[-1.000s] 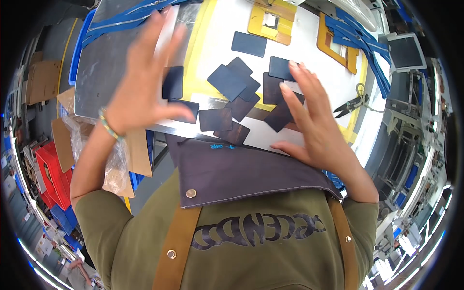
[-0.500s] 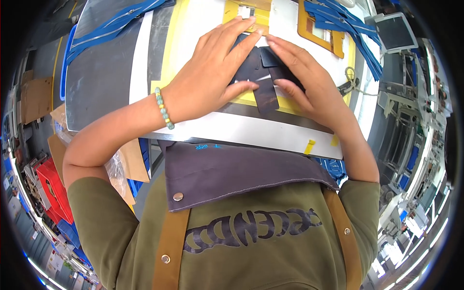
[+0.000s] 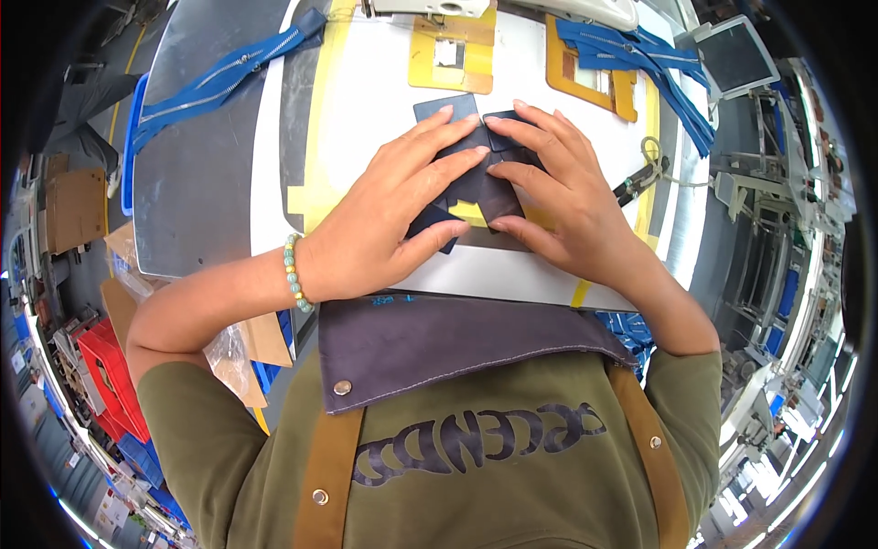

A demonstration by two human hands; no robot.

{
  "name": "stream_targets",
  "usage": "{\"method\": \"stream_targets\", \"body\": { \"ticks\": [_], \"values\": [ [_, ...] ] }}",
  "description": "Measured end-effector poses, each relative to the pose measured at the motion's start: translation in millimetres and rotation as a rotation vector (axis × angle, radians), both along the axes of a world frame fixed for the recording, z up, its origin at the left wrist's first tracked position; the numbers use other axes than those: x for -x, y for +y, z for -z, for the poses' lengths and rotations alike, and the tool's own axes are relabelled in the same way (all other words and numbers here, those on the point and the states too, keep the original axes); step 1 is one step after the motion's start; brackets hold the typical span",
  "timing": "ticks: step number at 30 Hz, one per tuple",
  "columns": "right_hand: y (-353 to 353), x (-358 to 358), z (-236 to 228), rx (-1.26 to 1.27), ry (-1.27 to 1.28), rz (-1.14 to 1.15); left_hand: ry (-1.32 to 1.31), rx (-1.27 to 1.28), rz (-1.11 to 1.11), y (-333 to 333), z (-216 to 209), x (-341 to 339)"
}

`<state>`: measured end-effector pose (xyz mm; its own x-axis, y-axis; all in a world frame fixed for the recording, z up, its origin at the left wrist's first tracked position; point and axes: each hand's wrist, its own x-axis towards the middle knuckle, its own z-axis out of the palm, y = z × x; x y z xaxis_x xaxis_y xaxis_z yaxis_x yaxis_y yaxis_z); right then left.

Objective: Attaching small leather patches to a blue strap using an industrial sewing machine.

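Several flat dark navy pieces, perhaps fabric, lie partly overlapping on the work table under my two hands. My left hand [image 3: 389, 201] rests with fingers spread on the left pieces, among them a square-cornered piece [image 3: 445, 109] at the far side and a smaller one [image 3: 448, 240] by the thumb. Opposite it, my right hand [image 3: 572, 201] has its fingers apart and slightly curved on the right pieces. A dark strip [image 3: 499, 199] shows between its thumb and forefinger. The fingertips of both hands nearly meet. Parts of the pieces are hidden beneath the fingers.
Beyond the hands lie a yellow template [image 3: 425, 59] and an orange-yellow frame [image 3: 572, 78]. Blue zippers lie at left [image 3: 219, 80] and right [image 3: 681, 101]. Thread snips [image 3: 640, 180] lie right of my hand. White machine parts [image 3: 585, 9] stand at the far edge.
Both hands and the dark pieces have come toward me, away from the yellow template. My fingers have spread over the pieces, and the view has shifted to show more of the far side.
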<state>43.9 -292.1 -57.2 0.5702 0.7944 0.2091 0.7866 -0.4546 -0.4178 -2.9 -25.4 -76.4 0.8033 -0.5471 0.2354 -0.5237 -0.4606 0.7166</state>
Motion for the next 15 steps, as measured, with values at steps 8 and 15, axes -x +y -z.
{"method": "stream_targets", "body": {
  "ticks": [8, 15],
  "values": [
    [3.8, -7.6, -3.6, -0.034, 0.19, -0.001, -0.09, 0.071, -0.077, 9.8, -11.5, -31.6],
    [1.5, -9.7, -23.3, -0.07, 0.172, -0.053, -0.417, -0.185, -0.084, 34.0, 3.9, -73.1]
  ]
}}
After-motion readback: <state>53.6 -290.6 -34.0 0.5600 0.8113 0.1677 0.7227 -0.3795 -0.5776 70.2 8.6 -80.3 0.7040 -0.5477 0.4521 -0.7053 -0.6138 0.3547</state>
